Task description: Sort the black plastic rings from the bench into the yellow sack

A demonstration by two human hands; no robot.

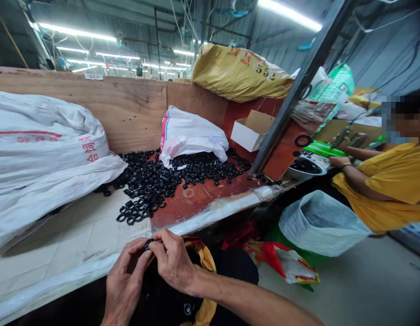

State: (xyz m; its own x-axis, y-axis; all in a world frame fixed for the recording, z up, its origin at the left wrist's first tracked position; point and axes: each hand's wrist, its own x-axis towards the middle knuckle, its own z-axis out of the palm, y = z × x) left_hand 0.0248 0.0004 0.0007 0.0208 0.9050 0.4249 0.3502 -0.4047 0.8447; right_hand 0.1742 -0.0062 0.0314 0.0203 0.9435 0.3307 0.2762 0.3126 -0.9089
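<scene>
My left hand (126, 276) and my right hand (174, 260) meet at the table's front edge. Between their fingertips is a small black plastic part (148, 244), pinched from both sides and mostly covered by the fingers. It resembles the pieces on the table, but its exact shape is hidden. Just beyond my hands lies a spread pile of black plastic ring nuts (147, 190), with several loose ones at its near edge. Below my hands is an open yellow-edged sack (208, 262) with dark contents.
A large white sack (43, 140) stands at left; a smaller white sack (193, 131) lies open on the pile. A metal post (298, 90) rises at right, beside a cardboard box (249, 136). A co-worker in a yellow shirt (393, 181) sits near a white bin sack (318, 226).
</scene>
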